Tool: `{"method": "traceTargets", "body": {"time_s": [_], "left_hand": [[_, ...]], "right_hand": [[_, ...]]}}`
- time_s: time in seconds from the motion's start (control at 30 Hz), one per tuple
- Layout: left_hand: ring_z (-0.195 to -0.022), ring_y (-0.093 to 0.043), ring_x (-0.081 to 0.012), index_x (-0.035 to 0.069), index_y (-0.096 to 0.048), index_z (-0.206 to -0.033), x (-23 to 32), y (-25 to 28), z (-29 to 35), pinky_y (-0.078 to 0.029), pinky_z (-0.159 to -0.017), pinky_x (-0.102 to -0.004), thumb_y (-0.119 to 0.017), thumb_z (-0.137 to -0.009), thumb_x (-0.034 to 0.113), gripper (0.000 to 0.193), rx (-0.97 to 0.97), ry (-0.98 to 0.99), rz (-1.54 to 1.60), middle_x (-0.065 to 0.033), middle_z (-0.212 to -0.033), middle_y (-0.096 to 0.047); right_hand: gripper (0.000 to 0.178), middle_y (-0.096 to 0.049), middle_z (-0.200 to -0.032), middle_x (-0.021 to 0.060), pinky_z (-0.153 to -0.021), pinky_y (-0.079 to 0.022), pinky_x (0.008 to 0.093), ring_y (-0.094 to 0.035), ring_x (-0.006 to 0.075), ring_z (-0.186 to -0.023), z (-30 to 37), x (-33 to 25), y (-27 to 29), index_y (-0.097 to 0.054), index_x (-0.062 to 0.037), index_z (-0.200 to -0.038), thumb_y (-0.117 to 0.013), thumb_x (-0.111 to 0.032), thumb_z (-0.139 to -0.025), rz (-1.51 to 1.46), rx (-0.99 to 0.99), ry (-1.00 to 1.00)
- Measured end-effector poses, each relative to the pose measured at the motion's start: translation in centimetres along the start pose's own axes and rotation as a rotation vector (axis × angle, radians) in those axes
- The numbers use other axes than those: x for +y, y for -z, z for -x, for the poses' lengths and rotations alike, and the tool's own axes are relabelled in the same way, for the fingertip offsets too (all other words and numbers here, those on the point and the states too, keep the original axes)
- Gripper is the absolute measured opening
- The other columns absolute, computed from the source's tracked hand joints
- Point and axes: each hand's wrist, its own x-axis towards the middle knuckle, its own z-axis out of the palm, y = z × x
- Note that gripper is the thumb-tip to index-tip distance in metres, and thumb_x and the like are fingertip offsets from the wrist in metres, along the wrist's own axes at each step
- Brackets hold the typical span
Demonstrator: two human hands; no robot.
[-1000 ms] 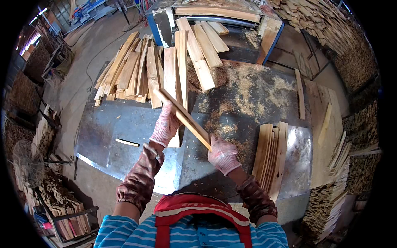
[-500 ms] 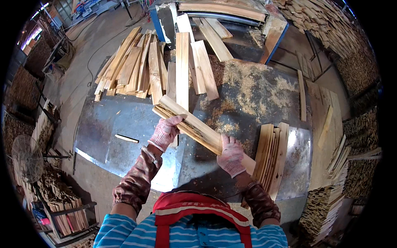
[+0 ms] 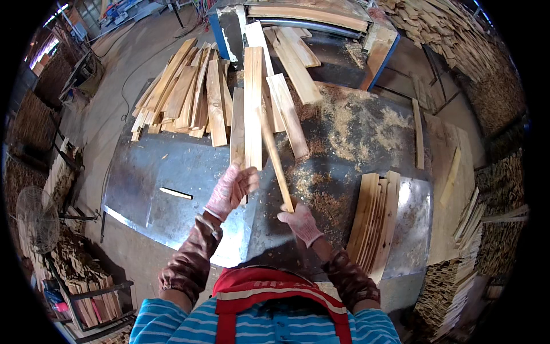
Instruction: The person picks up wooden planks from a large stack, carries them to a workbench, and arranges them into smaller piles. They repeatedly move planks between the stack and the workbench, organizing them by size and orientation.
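Note:
My right hand (image 3: 301, 222), in a pale pink work glove, is closed on the near end of a narrow-looking wooden board (image 3: 277, 166), which slants away from me over the metal table. My left hand (image 3: 232, 187), gloved alike, has its fingers apart and holds nothing. It hovers by the near ends of a long pale board (image 3: 252, 109) and a darker board (image 3: 236, 129); whether its fingertips touch them I cannot tell. Right of the held board lies another loose plank (image 3: 289, 114).
Many planks lie fanned in a pile (image 3: 177, 94) at the left. A neat stack of boards (image 3: 372, 221) stands at the right, near sawdust (image 3: 355, 126). A blue-sided machine with a roller (image 3: 303, 26) stands at the far edge. A wood sliver (image 3: 176, 192) lies on the metal tabletop (image 3: 154, 166).
The board held across by both hands has swung to point away from me, now only in my right hand. My left hand has let go. Planks by the machine have shifted nearer.

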Motion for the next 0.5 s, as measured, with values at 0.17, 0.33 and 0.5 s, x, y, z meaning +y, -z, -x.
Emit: {"method": "traceTargets", "body": {"time_s": [0.17, 0.33, 0.5], "left_hand": [[-0.129, -0.049, -0.0216, 0.008, -0.028, -0.154, -5.8, -0.3, 4.5, -0.041, -0.108, -0.0397, -0.068, -0.093, 0.039, 0.079, -0.075, 0.319, -0.293, -0.0092, -0.143, -0.05], [-0.126, -0.051, -0.0178, 0.006, -0.038, -0.149, -8.6, 0.0, 7.8, -0.042, -0.108, -0.0349, -0.069, -0.092, 0.015, 0.065, -0.137, 0.308, -0.17, -0.0061, -0.138, -0.054], [-0.112, -0.06, -0.0141, 0.0, -0.056, -0.136, -6.1, -1.2, 7.7, -0.045, -0.101, -0.0301, -0.069, -0.091, 0.011, 0.048, -0.096, 0.349, -0.265, -0.0035, -0.12, -0.066]], "right_hand": [[0.026, -0.074, -0.096, 0.0078, -0.08, -0.055, 0.0302, -0.07, 0.0161, -0.087, -2.4, -1.7, -1.1, -0.074, 0.0013, -0.105, -0.074, -0.013, -0.084, -0.687, -0.193, -0.078], [0.038, -0.07, -0.114, 0.0107, -0.093, -0.052, 0.0325, -0.066, 0.0192, -0.102, -3.0, -3.5, -1.1, -0.064, 0.0022, -0.122, -0.07, -0.015, -0.088, -0.733, -0.202, -0.04], [0.036, -0.071, -0.103, 0.0074, -0.087, -0.054, 0.0308, -0.068, 0.0189, -0.091, -5.6, -3.4, -0.1, -0.067, -0.003, -0.117, -0.072, -0.026, -0.09, -0.97, 0.005, 0.082]]}}
